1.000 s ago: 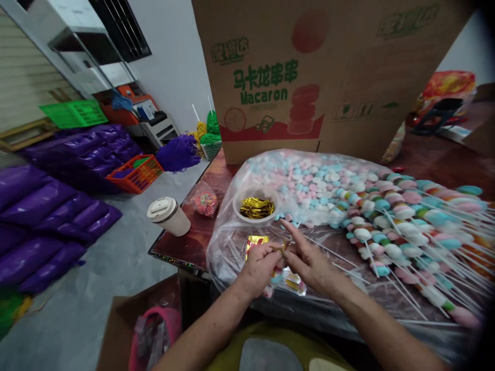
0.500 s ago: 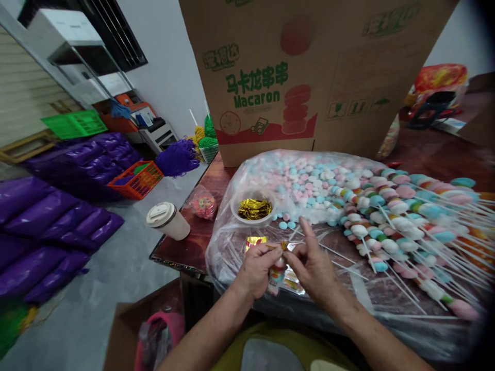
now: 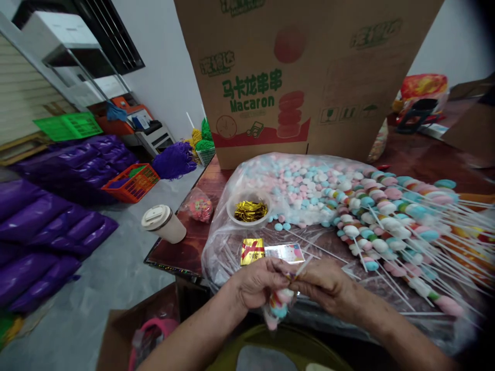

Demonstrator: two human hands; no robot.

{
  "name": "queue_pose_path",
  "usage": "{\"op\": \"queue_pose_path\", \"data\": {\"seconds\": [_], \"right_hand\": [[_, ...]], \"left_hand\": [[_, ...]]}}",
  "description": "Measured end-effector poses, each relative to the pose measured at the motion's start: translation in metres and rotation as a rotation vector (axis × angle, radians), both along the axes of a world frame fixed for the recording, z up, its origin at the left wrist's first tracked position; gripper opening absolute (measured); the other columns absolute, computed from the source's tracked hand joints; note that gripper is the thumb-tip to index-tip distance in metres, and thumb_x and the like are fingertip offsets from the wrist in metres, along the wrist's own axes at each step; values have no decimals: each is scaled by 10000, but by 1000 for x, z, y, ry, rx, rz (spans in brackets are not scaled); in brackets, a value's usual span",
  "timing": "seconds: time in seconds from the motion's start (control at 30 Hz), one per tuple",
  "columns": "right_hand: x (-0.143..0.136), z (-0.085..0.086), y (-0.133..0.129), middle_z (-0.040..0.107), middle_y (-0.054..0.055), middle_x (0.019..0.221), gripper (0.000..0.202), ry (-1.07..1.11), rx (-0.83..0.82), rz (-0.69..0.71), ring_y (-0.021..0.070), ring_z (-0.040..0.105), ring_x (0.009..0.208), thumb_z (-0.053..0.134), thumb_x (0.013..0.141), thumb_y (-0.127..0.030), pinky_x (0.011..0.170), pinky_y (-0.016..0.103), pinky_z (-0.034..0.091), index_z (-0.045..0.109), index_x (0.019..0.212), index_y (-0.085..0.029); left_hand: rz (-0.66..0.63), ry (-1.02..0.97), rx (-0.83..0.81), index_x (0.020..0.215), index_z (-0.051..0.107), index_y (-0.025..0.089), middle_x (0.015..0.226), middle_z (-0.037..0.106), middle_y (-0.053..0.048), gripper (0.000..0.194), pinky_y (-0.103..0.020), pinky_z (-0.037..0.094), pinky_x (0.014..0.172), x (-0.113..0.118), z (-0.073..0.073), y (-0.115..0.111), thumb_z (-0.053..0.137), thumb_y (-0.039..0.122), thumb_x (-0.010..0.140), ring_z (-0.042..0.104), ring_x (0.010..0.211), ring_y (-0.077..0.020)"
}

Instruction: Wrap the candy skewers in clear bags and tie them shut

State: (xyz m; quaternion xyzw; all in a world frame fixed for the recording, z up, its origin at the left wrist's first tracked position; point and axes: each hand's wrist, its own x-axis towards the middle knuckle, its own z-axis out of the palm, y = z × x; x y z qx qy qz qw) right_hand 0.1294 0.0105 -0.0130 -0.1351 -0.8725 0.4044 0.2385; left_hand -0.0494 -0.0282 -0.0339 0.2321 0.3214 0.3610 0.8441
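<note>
My left hand (image 3: 259,282) is closed around the gathered neck of a marshmallow skewer (image 3: 279,305) in a clear wrapper, its candy end pointing down. My right hand (image 3: 328,288) pinches at the same neck, where a bit of gold twist tie shows between the fingers; most of it is hidden. A white stick (image 3: 304,265) slants up from between the hands. Just beyond them lie a gold packet of twist ties (image 3: 251,252) and a printed shiny bag (image 3: 288,252). Behind these, gold twist ties (image 3: 251,211) fill a white bowl (image 3: 231,215).
Loose marshmallows (image 3: 305,183) lie in a clear plastic bag, with a heap of marshmallow skewers (image 3: 386,221) to the right. A large cardboard box (image 3: 332,77) stands behind. A lidded cup (image 3: 170,226) is near the table's left edge, beside a bag of small candies (image 3: 200,206).
My right hand has turned over, its raised index finger folding down to the wrapper's neck. Both hands have come lower and closer to me, uncovering the gold packet and printed bag.
</note>
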Motion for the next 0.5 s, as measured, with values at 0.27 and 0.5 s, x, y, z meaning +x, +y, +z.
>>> {"op": "queue_pose_path", "data": {"seconds": [0.27,0.5], "right_hand": [[-25,-29,-9,517,-12,533,273,36,529,-608,90,464,468,345,895,-146,474,201,320,486,663,-177],[-17,-8,-6,560,45,597,184,3,646,-635,147,447,532,418,824,-146,512,276,263,569,722,-169]], "left_hand": [[516,146,13,935,496,177,586,543,70,515,-144,325,416,19,-5,3,813,267,538,430,392,-25],[332,227,-1,1123,490,187,727,624,-43,688,-300,444,602,8,29,5,450,725,695,587,593,-163]]}}
